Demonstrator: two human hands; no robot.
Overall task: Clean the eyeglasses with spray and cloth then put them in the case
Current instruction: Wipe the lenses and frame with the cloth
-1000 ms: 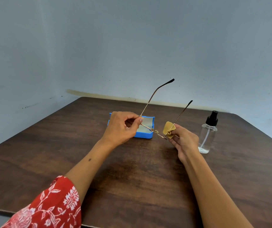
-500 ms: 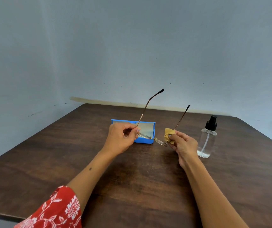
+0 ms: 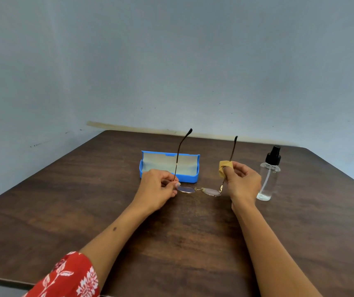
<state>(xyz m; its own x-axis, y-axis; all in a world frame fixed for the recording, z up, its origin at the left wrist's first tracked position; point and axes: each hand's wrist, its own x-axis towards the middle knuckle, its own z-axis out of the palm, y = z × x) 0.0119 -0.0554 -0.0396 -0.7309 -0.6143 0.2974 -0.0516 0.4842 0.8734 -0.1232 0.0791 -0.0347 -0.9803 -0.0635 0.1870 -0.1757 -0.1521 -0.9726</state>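
1. Eyeglasses (image 3: 199, 190) sit at the centre of the frame, held between both hands with the lenses low over the brown surface (image 3: 64, 211) and both temple arms pointing up toward the wall; whether the lenses touch the wood I cannot tell.
2. At the left end of the frame front, the left hand (image 3: 157, 190) pinches the glasses by the hinge, probably to steady them without smudging a lens.
3. Fingers of the right hand (image 3: 241, 183) are curled round a folded tan cloth (image 3: 223, 169), which is wrapped against the right temple arm, so that arm seems to be the part being wiped.
4. Just behind the left hand lies the blue case (image 3: 169, 168), lid open and pale lining showing, ready to take the glasses.
5. A clear spray bottle (image 3: 268, 176) with a black pump stands upright just right of the right hand, untouched.
6. Judging by this, cleaning is well along and casing is not yet done.
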